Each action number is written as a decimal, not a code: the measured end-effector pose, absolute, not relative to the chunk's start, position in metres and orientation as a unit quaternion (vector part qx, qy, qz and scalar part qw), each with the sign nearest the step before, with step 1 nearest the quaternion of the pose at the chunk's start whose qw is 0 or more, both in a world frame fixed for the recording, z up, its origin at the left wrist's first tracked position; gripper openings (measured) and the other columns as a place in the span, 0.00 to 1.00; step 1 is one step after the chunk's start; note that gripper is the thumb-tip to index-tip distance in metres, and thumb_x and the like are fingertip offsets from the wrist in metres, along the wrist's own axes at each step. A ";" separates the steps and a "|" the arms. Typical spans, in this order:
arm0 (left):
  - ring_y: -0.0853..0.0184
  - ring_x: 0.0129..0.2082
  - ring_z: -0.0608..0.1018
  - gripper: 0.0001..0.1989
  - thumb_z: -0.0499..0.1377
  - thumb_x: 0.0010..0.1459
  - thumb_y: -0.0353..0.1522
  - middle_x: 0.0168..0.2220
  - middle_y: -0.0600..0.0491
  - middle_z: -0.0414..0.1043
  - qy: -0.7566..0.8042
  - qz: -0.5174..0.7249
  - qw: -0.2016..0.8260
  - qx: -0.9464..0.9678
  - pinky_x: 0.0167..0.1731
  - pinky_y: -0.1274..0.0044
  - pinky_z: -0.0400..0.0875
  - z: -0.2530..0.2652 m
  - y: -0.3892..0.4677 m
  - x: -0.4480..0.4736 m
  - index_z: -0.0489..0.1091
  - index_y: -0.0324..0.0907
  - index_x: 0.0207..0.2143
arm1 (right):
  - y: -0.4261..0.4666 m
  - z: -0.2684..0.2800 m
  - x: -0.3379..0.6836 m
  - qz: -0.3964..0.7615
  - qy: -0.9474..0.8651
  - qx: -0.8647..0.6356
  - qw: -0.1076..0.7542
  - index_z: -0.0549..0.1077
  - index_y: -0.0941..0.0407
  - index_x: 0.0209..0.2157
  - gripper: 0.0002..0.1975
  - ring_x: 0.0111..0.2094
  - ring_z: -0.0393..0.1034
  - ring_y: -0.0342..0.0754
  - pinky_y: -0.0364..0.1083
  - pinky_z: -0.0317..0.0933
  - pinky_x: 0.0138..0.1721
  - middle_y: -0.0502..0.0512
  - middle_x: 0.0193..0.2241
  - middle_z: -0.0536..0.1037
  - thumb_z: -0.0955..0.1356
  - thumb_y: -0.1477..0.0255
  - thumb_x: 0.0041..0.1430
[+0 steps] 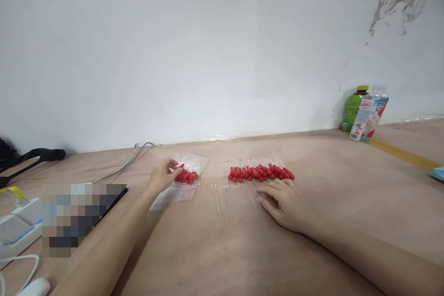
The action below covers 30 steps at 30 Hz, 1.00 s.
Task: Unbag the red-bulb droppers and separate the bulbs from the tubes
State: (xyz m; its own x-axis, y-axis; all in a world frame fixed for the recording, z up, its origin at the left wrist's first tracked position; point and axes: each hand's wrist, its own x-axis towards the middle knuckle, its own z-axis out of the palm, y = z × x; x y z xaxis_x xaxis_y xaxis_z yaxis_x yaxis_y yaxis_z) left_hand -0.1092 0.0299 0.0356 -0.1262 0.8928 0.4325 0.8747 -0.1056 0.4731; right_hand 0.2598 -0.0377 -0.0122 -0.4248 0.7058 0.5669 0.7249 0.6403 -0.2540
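Note:
My left hand (164, 175) is closed in a pinch, with a small red rubbery piece (181, 166) between thumb and fingers. Just below it, several more red pieces (187, 177) lie heaped on a clear plastic bag (197, 163). My right hand (282, 201) rests on the table with curled fingers, its fingertips at the right end of a row of thin clear sticks (231, 201). Whether a stick is between them is too fine to see. Beyond that hand lies a row of red-tipped sticks (260, 172), red ends toward me, clear shafts pointing to the wall.
A blurred-out flat object (83, 212), a white power strip (24, 229) and a grey cable (128, 164) are at left, with a black bar (41, 153) behind. Two bottles, one green (352, 111) and one clear (368, 118), stand by the wall at right.

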 end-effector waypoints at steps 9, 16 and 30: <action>0.66 0.27 0.71 0.14 0.53 0.48 0.43 0.30 0.53 0.73 0.675 0.339 -0.037 0.654 0.27 0.76 0.63 0.047 0.018 -0.093 0.67 0.42 0.30 | -0.039 -0.009 0.260 0.002 -0.859 -0.398 0.323 0.70 0.53 0.40 0.14 0.37 0.64 0.48 0.49 0.52 0.41 0.54 0.35 0.74 0.62 0.62 0.56; 0.62 0.38 0.70 0.10 0.53 0.51 0.38 0.33 0.51 0.70 0.569 0.303 -0.043 0.763 0.41 0.72 0.62 0.050 0.006 -0.019 0.69 0.42 0.28 | -0.035 -0.011 0.261 0.030 -0.842 -0.412 0.347 0.69 0.53 0.42 0.14 0.36 0.64 0.47 0.49 0.53 0.40 0.52 0.33 0.74 0.60 0.64 0.58; 0.68 0.21 0.71 0.16 0.55 0.48 0.43 0.15 0.56 0.66 0.627 0.225 0.104 0.739 0.22 0.80 0.61 0.021 0.051 0.043 0.68 0.41 0.17 | -0.033 -0.011 0.260 0.044 -0.811 -0.433 0.391 0.71 0.55 0.38 0.13 0.35 0.66 0.48 0.50 0.55 0.41 0.53 0.32 0.75 0.59 0.66 0.59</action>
